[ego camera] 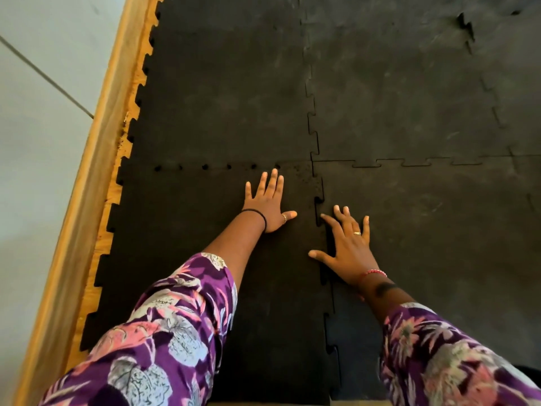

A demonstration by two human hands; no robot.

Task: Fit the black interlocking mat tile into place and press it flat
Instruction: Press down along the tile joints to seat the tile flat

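A black interlocking mat tile (187, 230) lies at the near left, bordered by other black tiles. My left hand (268, 200) rests flat on it, fingers spread, near its far right corner. My right hand (347, 247) lies flat with fingers spread across the toothed seam (320, 200) between this tile and the tile to its right (439, 244). Small gaps show along the far seam (205, 166). The right seam looks slightly raised near my right hand.
A wooden ledge (87, 206) runs along the tiles' left side, with pale floor (35, 142) beyond. Further black tiles cover the far left (228, 83) and far right (395, 83). A lifted joint (467, 27) shows at the far right.
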